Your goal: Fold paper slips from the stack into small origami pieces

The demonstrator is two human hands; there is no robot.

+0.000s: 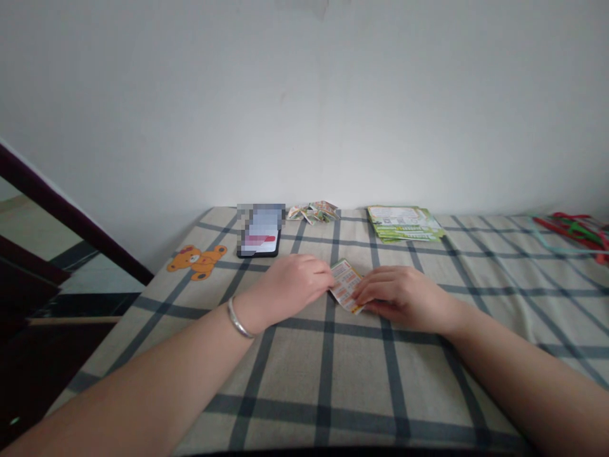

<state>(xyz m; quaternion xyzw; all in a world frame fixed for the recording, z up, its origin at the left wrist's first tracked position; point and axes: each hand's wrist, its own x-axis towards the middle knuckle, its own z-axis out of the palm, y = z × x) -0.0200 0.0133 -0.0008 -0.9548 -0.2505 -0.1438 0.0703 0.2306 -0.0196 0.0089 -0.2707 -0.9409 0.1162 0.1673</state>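
A small printed paper slip (346, 285), orange and white, lies on the checked tablecloth (328, 374) between my hands. My left hand (291, 285) is closed, its fingertips pinching the slip's left edge; a silver bracelet sits on that wrist. My right hand (404, 295) is closed over the slip's right side, fingers pressed down on it. Both hands rest on the cloth.
A phone (259, 231) lies at the back left, with a bear print (197, 260) on the cloth beside it. Several folded paper pieces (314, 211) and a stack of green leaflets (404, 223) lie at the back. Red and green items (578, 231) sit far right. A white wall stands behind.
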